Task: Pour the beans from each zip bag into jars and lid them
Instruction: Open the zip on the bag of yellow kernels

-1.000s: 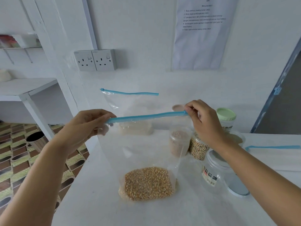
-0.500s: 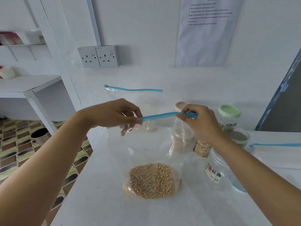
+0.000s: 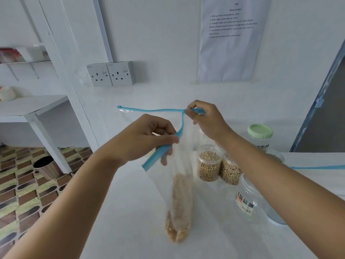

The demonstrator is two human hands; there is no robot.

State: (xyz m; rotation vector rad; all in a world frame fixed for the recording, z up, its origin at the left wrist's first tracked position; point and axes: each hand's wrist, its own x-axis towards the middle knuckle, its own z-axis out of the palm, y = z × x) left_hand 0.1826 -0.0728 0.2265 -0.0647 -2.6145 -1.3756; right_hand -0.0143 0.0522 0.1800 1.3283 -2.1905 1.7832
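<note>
A clear zip bag [image 3: 180,206] with yellow beans at its bottom hangs edge-on over the white table [image 3: 130,212], its lower end at the table top. My left hand [image 3: 149,139] pinches the near end of its blue zip strip [image 3: 158,158]. My right hand [image 3: 207,120] pinches the far end, higher up. Two lidless jars of beans [image 3: 209,165] [image 3: 230,173] stand just right of the bag. An empty clear jar with a label [image 3: 248,199] sits under my right forearm. A green-lidded jar [image 3: 260,134] stands behind.
A second zip bag [image 3: 149,109] leans on the wall behind my hands. Another blue-striped bag [image 3: 317,167] lies at the right on the table. The table's left edge drops to a patterned floor with a metal bin [image 3: 46,165]. Wall sockets [image 3: 112,73] are above.
The bag has turned from face-on to edge-on. My left hand came nearer and lower along the zip strip, my right hand rose and moved away; the beans bunched into a narrow column.
</note>
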